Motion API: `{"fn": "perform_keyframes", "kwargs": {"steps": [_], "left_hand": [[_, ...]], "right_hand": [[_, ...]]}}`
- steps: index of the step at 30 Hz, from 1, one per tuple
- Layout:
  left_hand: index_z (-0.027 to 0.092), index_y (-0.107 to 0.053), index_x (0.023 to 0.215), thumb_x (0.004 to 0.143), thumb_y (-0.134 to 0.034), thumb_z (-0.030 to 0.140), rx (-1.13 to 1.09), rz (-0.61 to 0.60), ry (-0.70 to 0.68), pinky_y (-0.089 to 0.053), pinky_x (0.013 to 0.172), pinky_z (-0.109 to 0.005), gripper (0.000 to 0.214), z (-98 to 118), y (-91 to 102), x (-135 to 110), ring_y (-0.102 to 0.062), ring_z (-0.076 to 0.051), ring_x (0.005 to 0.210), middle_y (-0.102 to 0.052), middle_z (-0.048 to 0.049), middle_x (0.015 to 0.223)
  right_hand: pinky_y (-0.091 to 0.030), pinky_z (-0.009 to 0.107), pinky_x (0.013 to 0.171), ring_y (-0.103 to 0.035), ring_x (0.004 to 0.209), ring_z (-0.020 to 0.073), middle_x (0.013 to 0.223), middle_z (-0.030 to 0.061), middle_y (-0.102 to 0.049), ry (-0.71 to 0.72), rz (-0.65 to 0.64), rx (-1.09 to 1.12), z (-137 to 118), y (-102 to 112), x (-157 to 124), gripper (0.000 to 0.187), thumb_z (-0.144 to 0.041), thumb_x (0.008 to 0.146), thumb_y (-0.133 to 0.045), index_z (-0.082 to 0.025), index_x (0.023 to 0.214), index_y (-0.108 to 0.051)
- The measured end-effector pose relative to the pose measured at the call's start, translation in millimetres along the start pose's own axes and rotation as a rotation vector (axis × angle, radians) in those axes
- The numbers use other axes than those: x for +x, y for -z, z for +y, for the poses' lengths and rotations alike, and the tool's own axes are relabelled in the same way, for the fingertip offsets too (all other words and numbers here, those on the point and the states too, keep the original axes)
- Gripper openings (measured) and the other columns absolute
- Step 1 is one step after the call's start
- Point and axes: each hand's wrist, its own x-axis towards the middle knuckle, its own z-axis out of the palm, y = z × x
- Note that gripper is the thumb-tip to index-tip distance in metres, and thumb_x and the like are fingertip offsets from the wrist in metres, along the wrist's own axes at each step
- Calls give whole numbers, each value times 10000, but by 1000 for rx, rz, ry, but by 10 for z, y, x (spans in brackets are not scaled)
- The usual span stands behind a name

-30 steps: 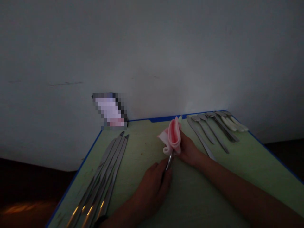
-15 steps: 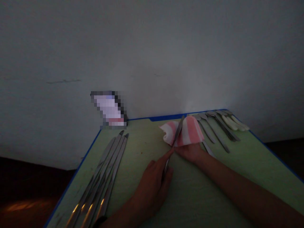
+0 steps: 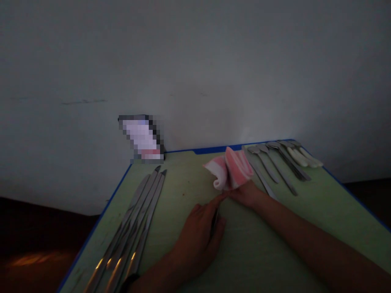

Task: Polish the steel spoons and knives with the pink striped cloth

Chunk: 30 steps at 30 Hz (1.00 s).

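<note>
Centrally, a slim, silvery metal knife [image 3: 214, 221] is gripped by the curled left hand [image 3: 198, 234], soft pink-and-white striped cloth [image 3: 240, 167] by the closed right hand [image 3: 247, 194].

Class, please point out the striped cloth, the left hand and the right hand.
Striped cloth [image 3: 237, 171]: head view, on its pink-and-white folds.
Left hand [image 3: 197, 234]: head view, on the back of the hand.
Right hand [image 3: 247, 195]: head view, on the part showing below the cloth.
</note>
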Motion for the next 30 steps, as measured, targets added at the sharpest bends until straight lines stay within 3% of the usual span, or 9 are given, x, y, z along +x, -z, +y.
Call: {"fn": "perform_keyframes", "kwargs": {"steps": [8,16,22,26,30], "left_hand": [[262,-616,1055,833,-438,99,86,-141,-170,-380,831,-415,328,-41,15,-27,-517,-220,861,-604,-38,853],[250,-597,1079,835,-448,108,107,-172,-159,-372,842,-412,319,-4,32,-8,-505,-227,891,-603,-47,889],[266,-590,1090,857,-447,146,104,-177,-151,-361,854,-415,299,-15,21,-17,-504,-226,898,-602,-44,895],[249,-586,1090,863,-436,142,102,-169,-153,-358,843,-409,293,-15,14,-12,-506,-221,873,-611,-41,878],[278,-482,1252,887,-398,152,98,-141,-172,-374,798,-405,395,-18,0,-10,-510,-216,831,-604,-38,849]], "right_hand": [[-371,254,514,-448,487,112,544,-28,-544,-114,48,-66,41,-16,8,119,-282,664,-614,-169,659,-578],[-397,243,550,-514,559,112,658,-29,-618,18,131,-211,50,-61,-37,195,-272,639,-666,-170,800,-625],[-420,239,570,-537,557,111,629,4,-628,-93,4,-91,16,-39,-38,225,-333,644,-707,-141,739,-639],[-400,225,538,-502,526,94,612,-2,-615,-70,-30,-74,0,-67,-61,257,-363,629,-725,-141,732,-645],[-361,216,505,-465,508,83,605,-15,-598,-25,-61,-138,22,-63,-64,267,-383,634,-722,-146,719,-634]]}}
